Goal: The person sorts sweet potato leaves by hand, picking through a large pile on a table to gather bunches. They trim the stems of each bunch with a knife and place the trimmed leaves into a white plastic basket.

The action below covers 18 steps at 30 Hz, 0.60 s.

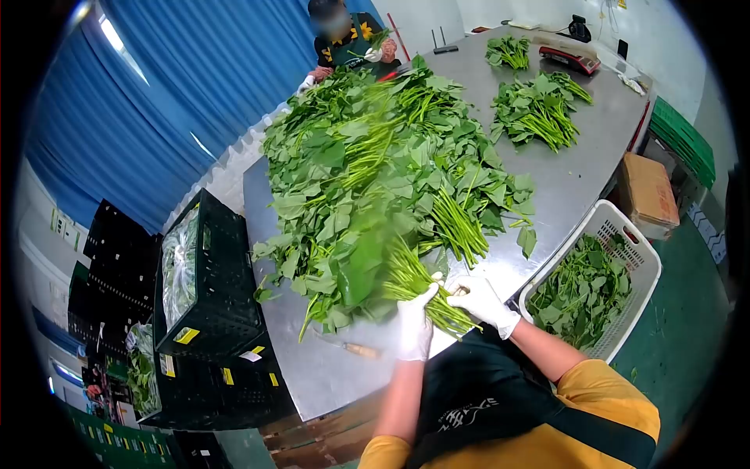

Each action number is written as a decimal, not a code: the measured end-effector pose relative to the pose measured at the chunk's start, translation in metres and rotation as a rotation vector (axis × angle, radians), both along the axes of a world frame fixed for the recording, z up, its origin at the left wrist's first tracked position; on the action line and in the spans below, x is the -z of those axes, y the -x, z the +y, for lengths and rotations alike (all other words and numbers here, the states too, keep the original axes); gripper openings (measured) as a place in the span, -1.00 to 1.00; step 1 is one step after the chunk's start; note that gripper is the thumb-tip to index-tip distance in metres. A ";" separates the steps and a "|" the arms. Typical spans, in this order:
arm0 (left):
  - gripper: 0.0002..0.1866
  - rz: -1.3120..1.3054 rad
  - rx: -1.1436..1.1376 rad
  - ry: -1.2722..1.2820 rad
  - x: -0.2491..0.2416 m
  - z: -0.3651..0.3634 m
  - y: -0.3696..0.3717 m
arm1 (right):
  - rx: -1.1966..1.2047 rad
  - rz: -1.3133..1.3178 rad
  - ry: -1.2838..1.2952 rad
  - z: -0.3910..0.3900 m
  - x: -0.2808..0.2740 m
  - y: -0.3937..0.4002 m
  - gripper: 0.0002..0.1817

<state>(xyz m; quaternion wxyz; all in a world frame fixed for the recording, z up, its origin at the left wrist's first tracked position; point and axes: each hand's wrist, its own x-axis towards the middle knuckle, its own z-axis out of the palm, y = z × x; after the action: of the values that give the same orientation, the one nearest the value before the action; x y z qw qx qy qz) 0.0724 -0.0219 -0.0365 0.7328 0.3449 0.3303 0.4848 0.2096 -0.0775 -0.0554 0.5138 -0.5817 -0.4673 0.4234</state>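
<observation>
1. Yellow sleeves [609, 395] and a dark apron [488, 391] are closest.
2. The left hand [416, 324] has a white glove. Its fingers are closed around a bunch of green stems [410, 273].
3. The right hand [478, 301] has a white glove too. Its fingers are bent and up against the side of the same bunch. I can't tell if they pinch any stems.
4. That bunch is over the near part of a shiny metal table [582, 180]. Its leaves point away from the person and look blurry. Its bare ends point back toward the apron.
5. A knife [362, 351] with a wooden handle lies on the table, near the left hand.
6. A big pile of leafy greens [336, 180] covers much of the table. Two smaller bunches [541, 109] sit farther off, near a red scale [569, 59].
7. On the right, a white basket [637, 305] holds loose leaves [586, 289]. A brown box [648, 187] is just behind it.
8. Black crates [226, 289] stand on the left.
9. Across the table, another person [344, 51] holds some greens. Blue curtains [195, 78] hang behind.
</observation>
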 end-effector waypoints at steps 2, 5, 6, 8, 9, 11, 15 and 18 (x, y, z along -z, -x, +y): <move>-0.59 0.070 -0.020 -0.065 -0.005 -0.003 -0.003 | 0.050 0.034 -0.007 -0.002 0.003 0.002 -0.88; -0.57 0.052 -0.016 -0.007 0.007 0.001 -0.006 | 0.136 0.166 -0.056 -0.006 0.009 0.009 -0.88; -0.56 0.043 -0.012 0.022 0.006 0.001 -0.007 | 0.156 0.438 -0.005 -0.009 0.003 0.011 -0.87; -0.57 0.142 -0.007 -0.123 0.004 -0.003 -0.006 | 0.116 0.816 0.069 -0.014 0.006 0.009 -0.83; -0.59 0.236 0.000 -0.270 -0.001 -0.007 -0.007 | 0.120 0.817 0.069 -0.017 0.016 0.004 -0.83; -0.59 0.080 0.015 -0.089 -0.013 -0.004 -0.006 | 0.072 1.084 -0.130 -0.018 0.045 -0.009 -0.83; -0.57 0.052 -0.076 0.049 -0.014 0.010 0.008 | 0.183 1.536 -0.375 -0.019 0.083 -0.064 -0.79; -0.53 0.033 -0.013 -0.052 -0.009 0.010 0.003 | 0.092 1.206 -0.246 -0.022 0.003 -0.056 -0.75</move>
<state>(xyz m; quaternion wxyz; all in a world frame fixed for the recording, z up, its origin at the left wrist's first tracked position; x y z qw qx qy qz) 0.0692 -0.0114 -0.0279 0.7149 0.3698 0.3318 0.4920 0.2656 -0.0996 -0.0581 0.7686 -0.1959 -0.1140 0.5983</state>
